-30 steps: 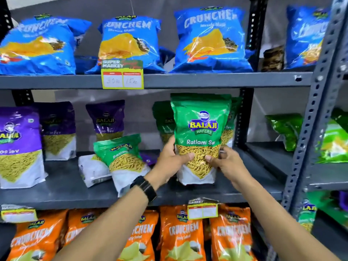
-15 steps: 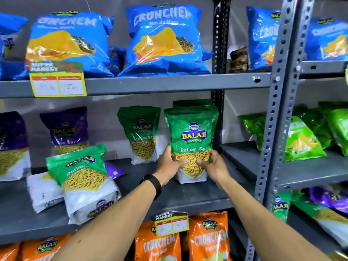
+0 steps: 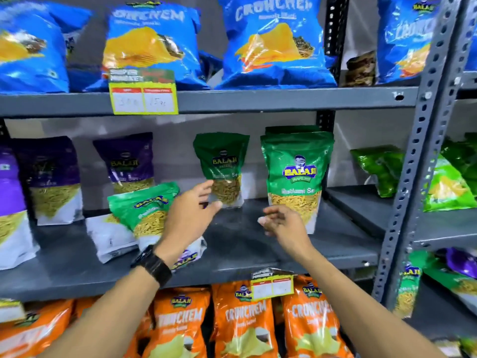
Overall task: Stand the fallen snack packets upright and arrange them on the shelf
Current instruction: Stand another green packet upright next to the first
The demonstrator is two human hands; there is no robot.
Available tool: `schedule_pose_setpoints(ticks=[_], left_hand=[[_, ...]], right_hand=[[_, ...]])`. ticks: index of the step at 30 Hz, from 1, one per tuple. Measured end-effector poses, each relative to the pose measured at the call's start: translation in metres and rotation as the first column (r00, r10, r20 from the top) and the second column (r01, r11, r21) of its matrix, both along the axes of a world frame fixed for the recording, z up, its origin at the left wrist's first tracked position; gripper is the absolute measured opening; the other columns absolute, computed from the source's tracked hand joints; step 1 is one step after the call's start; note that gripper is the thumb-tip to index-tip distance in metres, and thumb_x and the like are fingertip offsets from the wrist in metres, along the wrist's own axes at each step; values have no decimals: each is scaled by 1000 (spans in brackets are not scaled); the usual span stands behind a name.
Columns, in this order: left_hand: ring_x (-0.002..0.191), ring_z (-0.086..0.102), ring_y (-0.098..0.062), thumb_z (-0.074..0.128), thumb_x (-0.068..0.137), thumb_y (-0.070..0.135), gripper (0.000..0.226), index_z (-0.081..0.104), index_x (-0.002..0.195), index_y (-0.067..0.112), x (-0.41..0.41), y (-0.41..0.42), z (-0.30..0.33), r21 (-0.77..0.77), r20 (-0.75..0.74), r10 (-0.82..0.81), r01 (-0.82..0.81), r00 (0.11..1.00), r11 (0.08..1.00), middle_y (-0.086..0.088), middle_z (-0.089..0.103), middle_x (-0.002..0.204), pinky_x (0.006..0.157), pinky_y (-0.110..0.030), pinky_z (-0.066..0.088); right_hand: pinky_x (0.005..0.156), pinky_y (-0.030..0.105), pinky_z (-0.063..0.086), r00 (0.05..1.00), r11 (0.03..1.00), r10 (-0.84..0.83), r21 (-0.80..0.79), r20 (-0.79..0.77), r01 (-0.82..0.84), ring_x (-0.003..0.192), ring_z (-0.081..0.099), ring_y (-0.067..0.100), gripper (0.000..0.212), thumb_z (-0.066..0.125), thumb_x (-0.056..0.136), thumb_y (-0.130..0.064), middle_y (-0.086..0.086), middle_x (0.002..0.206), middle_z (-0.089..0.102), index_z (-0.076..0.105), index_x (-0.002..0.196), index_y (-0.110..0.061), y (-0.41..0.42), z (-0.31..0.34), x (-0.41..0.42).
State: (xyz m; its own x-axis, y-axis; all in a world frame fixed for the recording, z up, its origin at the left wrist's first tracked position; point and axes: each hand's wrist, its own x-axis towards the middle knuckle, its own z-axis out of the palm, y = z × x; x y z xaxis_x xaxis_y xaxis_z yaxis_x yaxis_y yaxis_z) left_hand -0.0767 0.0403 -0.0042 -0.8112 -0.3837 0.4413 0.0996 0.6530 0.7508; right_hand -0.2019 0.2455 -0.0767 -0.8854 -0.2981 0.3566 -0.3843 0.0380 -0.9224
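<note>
A green Ratlami Sev packet (image 3: 296, 174) stands upright at the right end of the middle shelf (image 3: 245, 254). A second green packet (image 3: 222, 166) stands behind and to its left. A fallen green packet (image 3: 147, 210) lies tilted on a white packet (image 3: 108, 236) left of centre. My left hand (image 3: 188, 218) hovers open between the fallen packet and the rear green one, holding nothing. My right hand (image 3: 284, 223) is open just in front of the upright packet's lower left corner, not gripping it. Purple packets (image 3: 54, 177) stand upright on the left.
Blue Crunchem bags (image 3: 271, 45) fill the top shelf and orange ones (image 3: 242, 321) the bottom shelf. Price tags (image 3: 144, 99) hang on the shelf edges. A perforated metal upright (image 3: 418, 156) divides off a right bay holding bright green bags (image 3: 379, 166).
Both hands have let go of the green packet, which now stands on the shelf. My left hand has moved left toward the fallen packet; the right has drawn back a little.
</note>
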Motion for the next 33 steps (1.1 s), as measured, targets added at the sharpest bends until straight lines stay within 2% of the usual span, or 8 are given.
schedule_pose_setpoints(ticks=[6, 9, 11, 16, 19, 22, 25, 33], left_hand=[[132, 66, -28, 72, 92, 39, 54, 66, 141, 19, 89, -79, -21, -98, -32, 360, -361, 932, 927, -8, 71, 142, 107, -45, 53], [126, 66, -35, 75, 88, 53, 64, 60, 138, 16, 106, -106, -42, 30, 76, 456, -459, 887, 888, -15, 69, 138, 102, -46, 53], [119, 67, -36, 75, 80, 65, 78, 51, 137, 17, 105, -111, -51, 324, 187, 351, -395, 917, 860, -14, 64, 134, 102, -49, 56], [117, 71, -32, 81, 82, 57, 60, 70, 123, 15, 95, -94, -53, 795, 181, -90, -92, 979, 600, -10, 77, 124, 98, -46, 60], [114, 76, -33, 96, 58, 56, 86, 72, 124, 7, 92, -95, -64, 808, 115, -68, -53, 991, 587, -12, 81, 119, 102, -50, 59], [102, 80, -27, 88, 82, 20, 47, 73, 123, 2, 104, -96, -70, 808, 23, -83, 31, 996, 588, -14, 82, 118, 84, -34, 63], [110, 78, -32, 83, 83, 3, 40, 73, 122, 5, 124, -100, -79, 776, -36, -117, 102, 992, 623, -14, 82, 118, 93, -39, 61], [105, 80, -26, 97, 52, 20, 72, 72, 120, 17, 179, -96, -88, 691, -110, -131, 171, 985, 703, -9, 83, 115, 79, -33, 63]], right_hand=[[66, 31, 47, 952, 966, 236, 62, 196, -252, 73, 55, 16, 14, 69, 95, -35, -1, 80, 60, 62, 90, -24, -107, 27, 42], [69, 26, 46, 922, 922, 234, 231, 308, -311, 78, 59, 13, 44, 65, 89, -61, -3, 90, 68, 71, 98, -18, -143, 29, 51], [91, 35, 56, 880, 912, 206, 241, 428, -331, 96, 71, 20, 76, 73, 70, -76, -1, 106, 78, 74, 114, -14, -160, 26, 52], [90, 47, 60, 836, 934, 213, 145, 506, -326, 105, 75, 35, 47, 83, 80, -41, 15, 104, 81, 76, 108, -3, -166, 29, 64], [83, 43, 62, 849, 948, 239, 75, 471, -308, 95, 78, 32, 47, 89, 75, -32, 15, 99, 82, 77, 106, 1, -160, 31, 78], [84, 44, 64, 864, 962, 258, -30, 433, -273, 93, 78, 31, 45, 89, 75, -17, 17, 101, 81, 73, 111, 4, -150, 26, 99], [77, 40, 66, 867, 956, 295, -125, 403, -267, 88, 79, 30, 48, 89, 73, -6, 16, 103, 81, 68, 116, 0, -136, 21, 125], [64, 24, 60, 905, 943, 314, -208, 286, -261, 94, 78, 25, 56, 90, 67, 0, 11, 107, 80, 67, 118, -9, -118, 0, 182]])
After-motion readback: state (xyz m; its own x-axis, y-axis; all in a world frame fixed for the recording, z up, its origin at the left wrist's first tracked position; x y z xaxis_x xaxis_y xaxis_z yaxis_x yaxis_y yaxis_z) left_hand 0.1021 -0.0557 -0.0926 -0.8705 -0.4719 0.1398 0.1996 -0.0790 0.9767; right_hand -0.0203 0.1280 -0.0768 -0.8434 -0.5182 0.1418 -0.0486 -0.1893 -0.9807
